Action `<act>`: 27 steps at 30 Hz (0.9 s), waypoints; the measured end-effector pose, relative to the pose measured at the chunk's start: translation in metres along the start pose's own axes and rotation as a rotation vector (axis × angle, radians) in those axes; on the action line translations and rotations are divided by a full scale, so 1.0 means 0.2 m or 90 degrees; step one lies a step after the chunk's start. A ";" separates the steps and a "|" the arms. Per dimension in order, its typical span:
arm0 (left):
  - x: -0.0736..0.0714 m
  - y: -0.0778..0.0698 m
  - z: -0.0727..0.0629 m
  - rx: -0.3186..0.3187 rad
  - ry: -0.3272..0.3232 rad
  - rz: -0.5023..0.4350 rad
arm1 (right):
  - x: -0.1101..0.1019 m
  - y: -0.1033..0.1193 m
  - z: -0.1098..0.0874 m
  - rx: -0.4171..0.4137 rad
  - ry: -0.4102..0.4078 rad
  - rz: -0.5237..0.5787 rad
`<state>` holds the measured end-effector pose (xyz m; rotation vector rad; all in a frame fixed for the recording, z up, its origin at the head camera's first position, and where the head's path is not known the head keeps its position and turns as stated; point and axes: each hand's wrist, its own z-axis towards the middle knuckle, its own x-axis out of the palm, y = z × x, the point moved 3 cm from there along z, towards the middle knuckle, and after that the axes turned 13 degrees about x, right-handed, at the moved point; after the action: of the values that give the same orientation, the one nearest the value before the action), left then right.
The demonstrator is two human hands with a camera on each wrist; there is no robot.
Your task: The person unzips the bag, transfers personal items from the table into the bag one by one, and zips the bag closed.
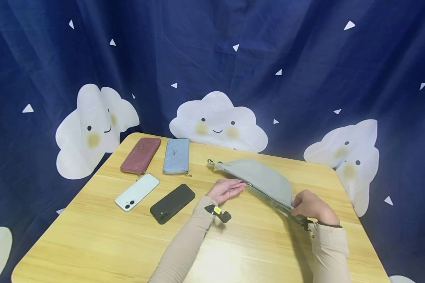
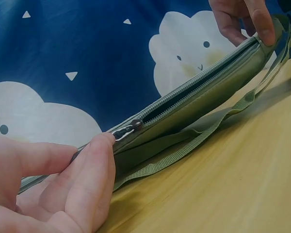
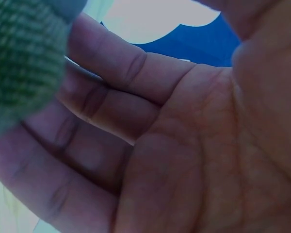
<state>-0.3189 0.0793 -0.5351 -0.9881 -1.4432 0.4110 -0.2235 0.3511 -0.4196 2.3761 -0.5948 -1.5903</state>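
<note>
A grey-green belt bag (image 1: 260, 177) is held tilted over the right half of the table. Its zipper (image 2: 199, 90) is partly undone, as the left wrist view shows. My left hand (image 1: 227, 190) pinches the zipper's pull (image 2: 123, 132) between thumb and fingers. At the bag's right end, my right hand (image 1: 315, 207) grips the corner with thumb and fingers. A webbing strap (image 2: 184, 150) hangs below the bag. In the right wrist view, curled fingers (image 3: 136, 73) fill most of the picture, with green webbing close to the lens.
On the wooden table (image 1: 102, 247), a burgundy wallet (image 1: 141, 155) and a light blue wallet (image 1: 176, 156) lie at the back left. Before them are a white phone (image 1: 137, 192) and a black phone (image 1: 172, 203). A dark blue curtain (image 1: 198, 47) hangs behind the table.
</note>
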 end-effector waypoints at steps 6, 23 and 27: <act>-0.02 -0.01 0.01 0.009 -0.005 -0.009 | 0.00 -0.01 0.01 0.002 -0.002 -0.005; -0.06 -0.03 0.02 0.018 -0.014 -0.027 | -0.01 0.00 0.00 0.001 -0.004 -0.008; -0.06 -0.04 0.02 0.016 -0.011 -0.027 | -0.01 -0.01 0.00 -0.005 -0.007 -0.011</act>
<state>-0.3267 0.0674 -0.5377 -0.9345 -1.4692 0.4061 -0.2240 0.3530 -0.4187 2.3748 -0.5701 -1.6112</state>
